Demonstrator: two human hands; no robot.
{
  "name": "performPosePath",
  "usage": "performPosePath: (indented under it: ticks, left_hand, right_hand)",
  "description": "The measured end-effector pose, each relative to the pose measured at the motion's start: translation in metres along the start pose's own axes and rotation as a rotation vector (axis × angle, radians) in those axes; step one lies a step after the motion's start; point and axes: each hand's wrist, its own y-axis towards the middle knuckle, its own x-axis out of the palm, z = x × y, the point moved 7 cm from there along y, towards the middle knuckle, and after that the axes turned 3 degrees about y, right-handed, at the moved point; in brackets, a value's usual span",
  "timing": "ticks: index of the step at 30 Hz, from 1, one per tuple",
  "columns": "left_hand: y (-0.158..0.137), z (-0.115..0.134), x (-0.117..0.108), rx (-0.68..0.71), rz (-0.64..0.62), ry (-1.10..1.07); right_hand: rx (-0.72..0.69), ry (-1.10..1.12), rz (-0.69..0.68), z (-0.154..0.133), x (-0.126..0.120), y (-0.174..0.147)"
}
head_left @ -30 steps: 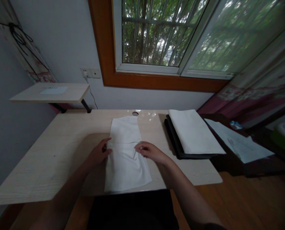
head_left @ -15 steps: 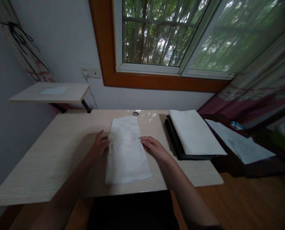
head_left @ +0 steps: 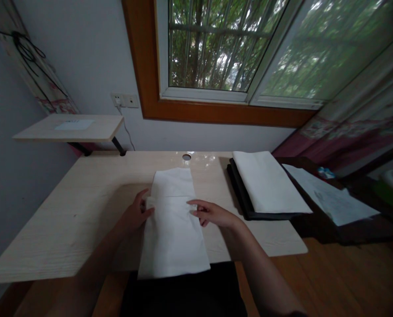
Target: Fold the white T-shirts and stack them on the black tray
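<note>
A white cloth (head_left: 174, 237), folded with a crosswise edge near its middle, lies on the desk. Its near end reaches over the desk's front edge above the dark lap. My left hand (head_left: 139, 212) pinches the cloth's left side beside that crosswise edge, thumb on top. On the opposite side, my right hand (head_left: 212, 213) grips the right edge, its index finger stretched over the top. The other fingers of both hands are partly hidden.
A stack of white sheets on black ones (head_left: 272, 185) sits on the wooden desk (head_left: 67, 220) at right. Further right lies another white sheet (head_left: 331, 198). A small raised shelf (head_left: 100, 127) stands back left, and a round cable hole (head_left: 186, 157) is at the back edge.
The white cloth has slid toward me, and its near end now passes the desk's front edge. Both hands moved nearer along with it.
</note>
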Motion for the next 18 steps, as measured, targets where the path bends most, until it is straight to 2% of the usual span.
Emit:
performPosePath:
  ticks: [3,7,9,12,15,18]
  left_hand:
    - [-0.007,0.005,0.001,-0.020,-0.056,-0.008]
    - [-0.004,0.009,-0.003,0.024,-0.015,0.088]
    - [-0.003,0.014,-0.004,0.054,0.008,0.095]
    - [-0.007,0.025,-0.004,0.050,-0.051,-0.101]
    - [-0.013,0.042,-0.007,0.027,-0.121,-0.356]
    - [-0.003,0.052,-0.019,0.040,-0.028,-0.462]
  right_hand:
    - [0.034,0.003,-0.024,0.000,0.004,-0.003]
    - [-0.160,-0.031,0.167,-0.011,-0.003,0.003]
    - [-0.223,-0.044,0.220,-0.015,-0.004,0.005]
    - [-0.230,0.016,0.249,-0.019,-0.004,0.004]
    - [-0.266,0.129,0.342,-0.035,-0.013,-0.005]
    - [-0.357,0.179,0.443,-0.058,-0.027,-0.011]
